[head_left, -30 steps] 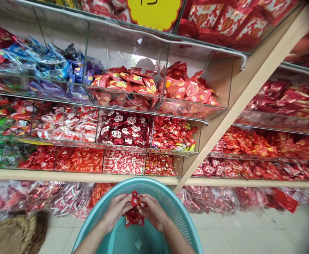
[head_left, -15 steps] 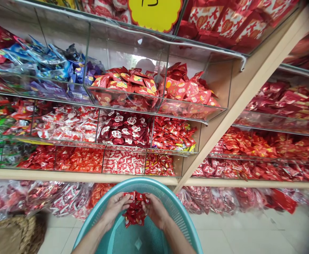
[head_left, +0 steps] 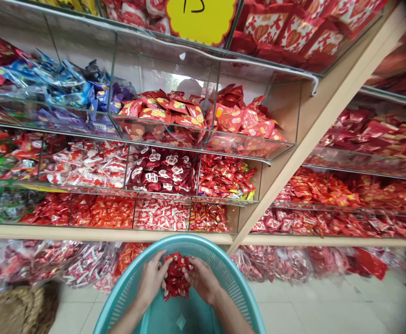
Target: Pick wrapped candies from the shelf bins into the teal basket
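Observation:
Inside the upper part of a teal plastic basket (head_left: pixel 254 306), a clump of red-wrapped candies (head_left: pixel 177 280) is held between my two hands. My left hand (head_left: pixel 152 278) presses against the clump's left side, thumb and fingertips on the wrappers. From the right, my right hand (head_left: pixel 204 280) curls its fingers round the other side. Some wrappers hang below the fingers. The bare bottom of the basket shows beneath, though my forearms cover parts of its sides.
Clear-fronted shelf bins (head_left: pixel 164 169) of wrapped sweets rise ahead, with a wooden upright (head_left: pixel 282 181) at right. Bagged sweets (head_left: pixel 87 260) lie under the bottom shelf board (head_left: pixel 112 233). A woven basket (head_left: pixel 15 308) stands at lower left on the tiled floor (head_left: pixel 303 306).
My left hand has shifted its grip, its fingers now raised and spread more along the candies' left edge. The clump has turned slightly in my hands. The view has tilted a little.

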The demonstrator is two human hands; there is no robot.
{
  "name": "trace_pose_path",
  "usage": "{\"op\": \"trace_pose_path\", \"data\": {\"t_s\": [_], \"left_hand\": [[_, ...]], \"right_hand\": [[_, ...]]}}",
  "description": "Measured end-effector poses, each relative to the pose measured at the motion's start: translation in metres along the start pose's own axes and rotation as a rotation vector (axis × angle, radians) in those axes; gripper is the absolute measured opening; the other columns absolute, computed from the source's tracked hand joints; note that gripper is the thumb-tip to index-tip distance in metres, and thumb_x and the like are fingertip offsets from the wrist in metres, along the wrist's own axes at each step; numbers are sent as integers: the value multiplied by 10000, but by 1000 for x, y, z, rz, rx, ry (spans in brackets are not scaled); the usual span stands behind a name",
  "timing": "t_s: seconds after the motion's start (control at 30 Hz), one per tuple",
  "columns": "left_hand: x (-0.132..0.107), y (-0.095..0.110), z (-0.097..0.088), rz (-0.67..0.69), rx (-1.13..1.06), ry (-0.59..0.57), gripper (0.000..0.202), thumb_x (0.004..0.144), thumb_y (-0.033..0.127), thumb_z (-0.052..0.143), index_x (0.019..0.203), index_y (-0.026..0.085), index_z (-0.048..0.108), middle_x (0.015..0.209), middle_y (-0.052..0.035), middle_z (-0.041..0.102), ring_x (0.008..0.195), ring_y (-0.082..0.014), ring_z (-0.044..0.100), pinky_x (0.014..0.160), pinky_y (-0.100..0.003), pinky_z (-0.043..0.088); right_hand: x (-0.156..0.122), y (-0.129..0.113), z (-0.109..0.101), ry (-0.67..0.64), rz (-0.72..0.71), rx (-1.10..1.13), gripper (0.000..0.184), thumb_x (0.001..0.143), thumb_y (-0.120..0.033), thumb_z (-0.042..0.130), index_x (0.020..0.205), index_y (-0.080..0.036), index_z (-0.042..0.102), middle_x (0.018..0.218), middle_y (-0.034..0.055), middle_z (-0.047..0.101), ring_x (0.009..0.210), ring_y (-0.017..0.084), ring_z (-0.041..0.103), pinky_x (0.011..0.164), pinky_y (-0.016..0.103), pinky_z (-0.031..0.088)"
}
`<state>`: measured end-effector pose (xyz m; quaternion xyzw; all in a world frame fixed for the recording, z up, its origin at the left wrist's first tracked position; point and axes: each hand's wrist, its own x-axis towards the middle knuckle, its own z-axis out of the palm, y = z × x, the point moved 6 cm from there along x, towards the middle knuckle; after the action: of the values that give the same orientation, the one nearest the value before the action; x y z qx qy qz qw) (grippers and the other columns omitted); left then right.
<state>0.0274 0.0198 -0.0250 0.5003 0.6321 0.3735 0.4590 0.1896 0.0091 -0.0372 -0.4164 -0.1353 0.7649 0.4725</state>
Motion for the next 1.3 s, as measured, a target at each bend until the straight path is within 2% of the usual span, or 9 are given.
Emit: {"op": "trace_pose_path", "data": {"t_s": [0.1,0.23,0.3,0.37,0.53,0.73,0.87,1.0,1.3], "left_hand": [[-5,8,2,79,49,7,484,774,526,482,1097,174,557,456,93,504,323,-89,483,382,-216,352],[-8,13,19,24,-69,-182,462,756,617,457,737,165,553,472,62,523,298,-67,448,325,-199,280],[-9,15,26,-32,-147,-260,479,719,636,493,707,160,540,531,38,581,314,-60,465,317,-189,266],[-10,16,28,-70,-199,-280,472,678,623,557,716,153,553,564,32,603,345,-49,477,330,-177,279],[-14,16,28,-122,-200,-320,445,663,595,598,698,154,551,393,78,472,335,-40,401,364,-174,281],[-13,16,21,-162,-301,-240,385,668,536,614,709,158,557,451,86,468,376,-25,338,387,-181,209],[-13,16,13,-200,-344,-177,363,669,511,626,683,177,485,423,113,384,395,-25,304,414,-182,178],[-14,15,8,-238,-353,-147,383,641,515,646,666,183,457,434,117,383,408,-25,306,434,-181,174],[-7,3,10,-251,-312,-128,475,594,620,642,622,172,488,417,102,387,403,-32,293,430,-200,167]], "right_hand": [[-1,1,1,-3,0,2,290,578,-278,827,760,-172,628,750,2,699,639,118,657,606,195,497],[-5,1,8,-63,10,-10,316,586,-286,835,788,-174,619,744,-1,691,684,118,669,639,193,506],[-7,1,13,-109,16,-29,324,596,-299,834,799,-168,618,745,9,691,702,113,668,656,189,507],[-10,-1,17,-141,11,-44,325,604,-310,832,800,-164,618,737,11,688,697,102,660,661,180,505],[-15,-3,24,-181,3,-67,328,607,-333,835,795,-172,620,751,-12,682,670,81,639,655,175,500],[-17,-5,24,-187,14,-118,374,598,-362,837,846,-177,627,806,14,698,753,128,664,688,218,505],[-12,-7,14,-81,-22,-128,354,575,-342,845,803,-176,631,746,-13,675,688,101,629,640,201,492],[-5,-5,0,42,-40,-136,347,554,-350,845,773,-168,646,641,-32,628,548,67,544,536,174,438],[2,-7,-13,121,-104,-192,394,467,-298,849,771,-160,639,682,-2,663,588,113,584,583,230,460]]}}
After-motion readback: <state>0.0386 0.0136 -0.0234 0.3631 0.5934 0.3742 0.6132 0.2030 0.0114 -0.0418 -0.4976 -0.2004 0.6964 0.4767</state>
